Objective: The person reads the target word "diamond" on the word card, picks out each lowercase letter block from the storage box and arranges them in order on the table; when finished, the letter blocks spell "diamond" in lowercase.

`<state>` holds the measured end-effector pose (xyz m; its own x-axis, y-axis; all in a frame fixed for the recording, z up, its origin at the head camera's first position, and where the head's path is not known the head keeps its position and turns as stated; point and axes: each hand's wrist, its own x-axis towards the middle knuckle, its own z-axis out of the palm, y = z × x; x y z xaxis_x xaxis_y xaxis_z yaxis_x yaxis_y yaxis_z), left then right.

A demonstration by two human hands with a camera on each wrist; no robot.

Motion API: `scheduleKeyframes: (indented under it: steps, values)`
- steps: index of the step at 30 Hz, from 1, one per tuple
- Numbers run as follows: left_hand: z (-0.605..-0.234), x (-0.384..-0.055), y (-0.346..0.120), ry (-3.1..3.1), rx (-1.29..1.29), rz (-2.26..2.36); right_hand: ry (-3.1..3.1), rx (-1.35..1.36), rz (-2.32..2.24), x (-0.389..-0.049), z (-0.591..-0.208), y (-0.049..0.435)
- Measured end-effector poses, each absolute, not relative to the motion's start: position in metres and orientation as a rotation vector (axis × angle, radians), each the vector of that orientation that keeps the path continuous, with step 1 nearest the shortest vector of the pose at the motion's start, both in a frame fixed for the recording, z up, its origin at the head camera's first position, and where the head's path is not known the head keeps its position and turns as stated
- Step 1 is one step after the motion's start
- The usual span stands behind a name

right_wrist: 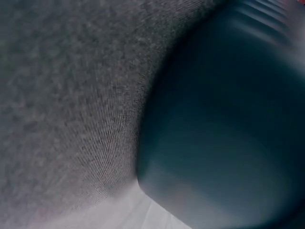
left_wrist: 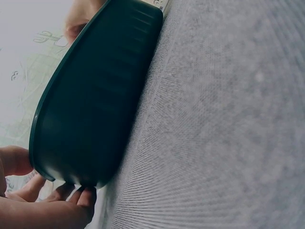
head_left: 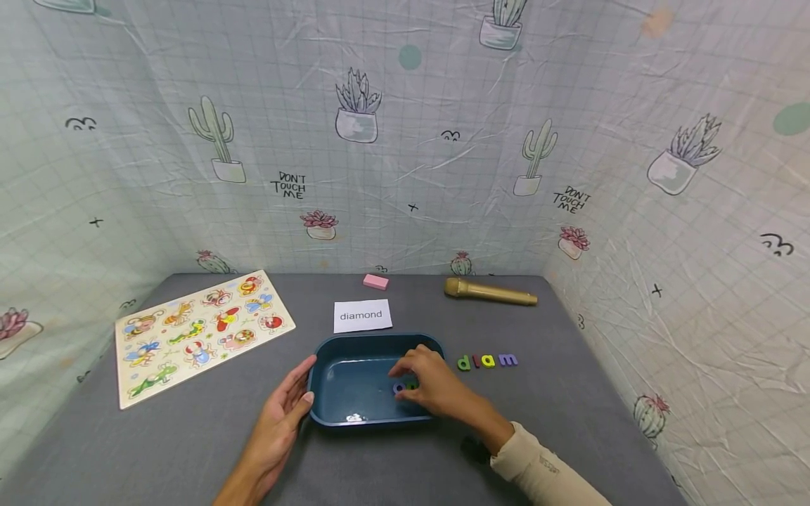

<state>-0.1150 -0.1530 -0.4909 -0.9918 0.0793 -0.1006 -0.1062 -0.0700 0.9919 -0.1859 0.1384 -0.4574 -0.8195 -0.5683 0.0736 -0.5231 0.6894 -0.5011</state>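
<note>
A dark blue tray [head_left: 354, 424] stands in the middle of the table. My left hand [head_left: 278, 418] holds its left end, thumb at the rim and fingers against the outer wall, as the left wrist view shows with the tray's side [left_wrist: 90, 95]. Inside the tray's right part reaches my right hand [head_left: 430, 379], thumb and index finger apart around a purple letter o [head_left: 399, 388]. A green letter [head_left: 412, 385] lies beside it, partly hidden by the hand. In the right wrist view only the tray's outer wall [right_wrist: 214, 133] shows large; the hand is out of sight there.
Right of the tray, several coloured letters [head_left: 487, 360] spell "diam". Behind it lie a white card [head_left: 363, 325] reading "diamond", a pink block [head_left: 376, 282] and a gold microphone [head_left: 493, 291]. An insect picture board [head_left: 215, 309] lies at the left. Patterned cloth [head_left: 405, 204] hangs around the table.
</note>
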Motion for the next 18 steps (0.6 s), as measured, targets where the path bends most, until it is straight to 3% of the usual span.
scheduleKeyframes:
  steps: [18]
  values:
    - [-0.494, -0.113, -0.153, 2.037, 0.027, 2.259, 2.973, -0.821, -0.457, -0.185, -0.467, 0.125]
